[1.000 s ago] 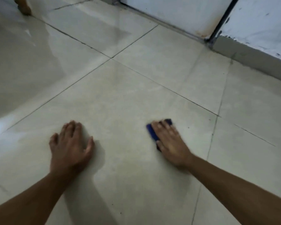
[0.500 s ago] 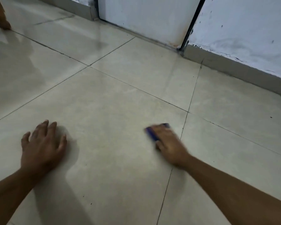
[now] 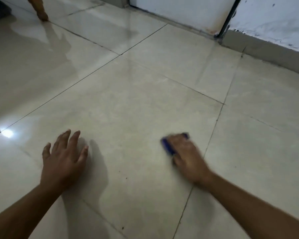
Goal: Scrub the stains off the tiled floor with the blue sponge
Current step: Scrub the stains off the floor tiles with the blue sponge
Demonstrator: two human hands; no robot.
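Note:
My right hand (image 3: 188,155) presses flat on the blue sponge (image 3: 167,145), which lies on the glossy beige tiled floor (image 3: 128,104); only the sponge's left and far edges show past my fingers, and the hand is blurred. My left hand (image 3: 65,156) rests flat on the same large tile with fingers spread, holding nothing. A few small dark specks (image 3: 126,178) mark the tile between and below my hands. A grout line (image 3: 212,133) runs just right of the sponge.
A white door (image 3: 179,11) and a scuffed white wall (image 3: 274,19) with a grey skirting (image 3: 274,54) close off the far side. A person's foot (image 3: 41,14) stands on the floor at the far left. A bright light reflection (image 3: 7,133) glints left.
The view has swung back to the left, so both hands sit further right in frame. My right hand with the sponge is blurred from rubbing near the grout line. The left hand stays planted.

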